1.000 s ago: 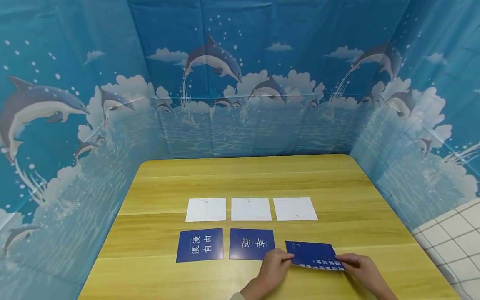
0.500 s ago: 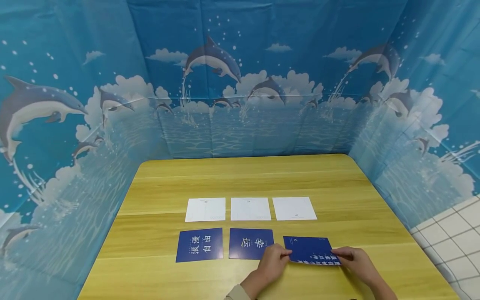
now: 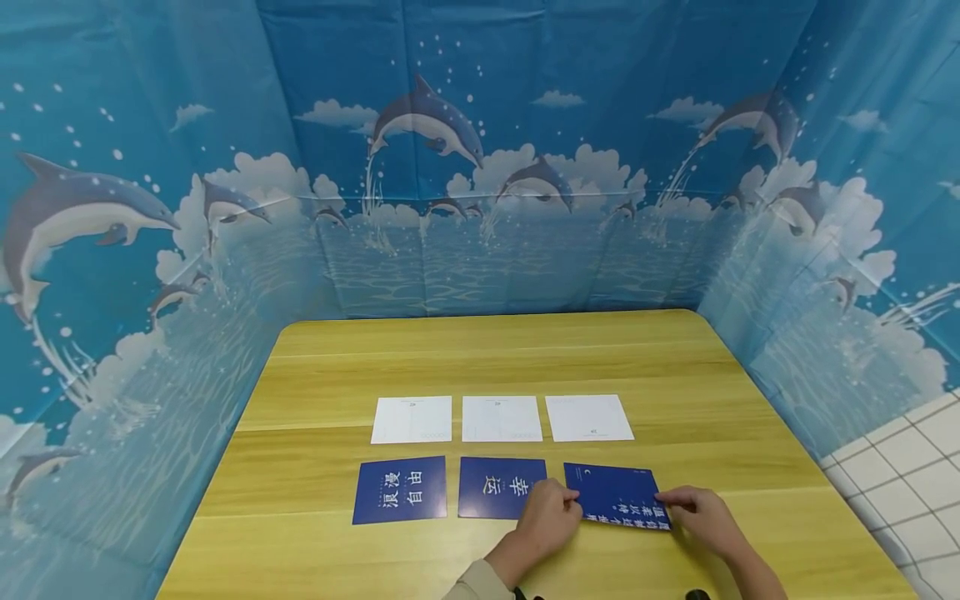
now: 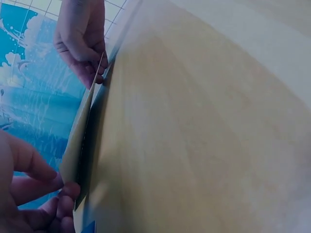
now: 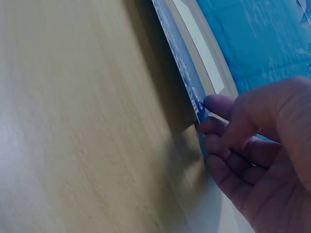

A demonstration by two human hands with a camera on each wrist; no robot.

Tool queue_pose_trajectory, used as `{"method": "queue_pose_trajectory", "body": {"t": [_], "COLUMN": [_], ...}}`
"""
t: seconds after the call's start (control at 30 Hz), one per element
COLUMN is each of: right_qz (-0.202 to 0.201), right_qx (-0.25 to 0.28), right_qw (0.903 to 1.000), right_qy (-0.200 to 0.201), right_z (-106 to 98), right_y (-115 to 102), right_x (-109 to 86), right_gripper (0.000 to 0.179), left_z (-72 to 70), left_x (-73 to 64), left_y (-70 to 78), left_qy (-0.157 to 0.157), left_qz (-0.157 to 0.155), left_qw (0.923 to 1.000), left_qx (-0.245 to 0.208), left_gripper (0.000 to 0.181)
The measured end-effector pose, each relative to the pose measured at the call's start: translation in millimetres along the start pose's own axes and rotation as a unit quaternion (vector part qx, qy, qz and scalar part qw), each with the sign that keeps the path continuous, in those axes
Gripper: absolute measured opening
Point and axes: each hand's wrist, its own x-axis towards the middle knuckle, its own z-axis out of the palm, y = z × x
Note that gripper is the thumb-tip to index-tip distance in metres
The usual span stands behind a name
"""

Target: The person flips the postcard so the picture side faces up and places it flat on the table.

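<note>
- Probably least at risk is the leftmost dark-blue paper card with white characters (image 3: 401, 490), flat on the yellow wood-grain desk (image 3: 480, 358), well apart from both hands.
- Next, the middle dark-blue paper card with two large white characters (image 3: 487, 490) could be skewed if the near wrist sagged; its near right corner is hidden, so contact cannot be told.
- Bare left hand (image 3: 546, 518): the forearm slants up and rightward from the desk's near side, and the grip pinches the left short end of the held card between thumb and fingers.
- Between the hands, the dark-blue paper card with white lettering (image 3: 615, 492) sits nearer the desk's right edge than its left, its near edge raised above a shadow. It might bow or land crooked if one end were let go first; pushed too far, it could overlap the right-hand white paper card (image 3: 590, 417) beyond.
- Bare right hand (image 3: 703, 518): the forearm slants up and leftward, the grip pinching the opposite short end; uneven pressure here could twist the sheet.
</note>
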Motion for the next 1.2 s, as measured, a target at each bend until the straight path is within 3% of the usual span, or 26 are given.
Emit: {"method": "queue_pose_trajectory", "body": {"t": [0.13,0.2,0.37,0.83,1.2], "right_qz": [0.046,0.062,0.065,0.048,0.082], "right_qx": [-0.003,-0.012,-0.049,-0.117,-0.136], "right_qw": [0.9988,0.9977,0.9966,0.9919,0.9871], "right_qy": [-0.012,-0.022,-0.012,-0.011,-0.025], "right_z": [1.6,2.6,7.2,13.3,16.9], "right_y": [-4.5,-6.0,-9.0,-18.1,-29.8], "right_x": [1.7,4.2,9.1,14.3,20.9], "right_gripper": [0.016,0.025,0.038,0.039,0.034], "left_z": [-0.4,-0.5,0.5,0.0,2.0], "left_x": [2.9,3.8,4.2,4.3,5.9], "left_y": [1.0,0.9,-0.4,5.3,6.1], "left_qy": [0.010,0.019,0.032,0.011,0.016], "left_qz": [0.024,0.041,0.050,-0.004,-0.015], "left_qw": [0.9976,0.9949,0.9911,0.9901,0.9857], "left_qx": [0.064,0.090,0.119,0.140,0.167], "left_gripper": [0.024,0.024,0.023,0.023,0.021]}}
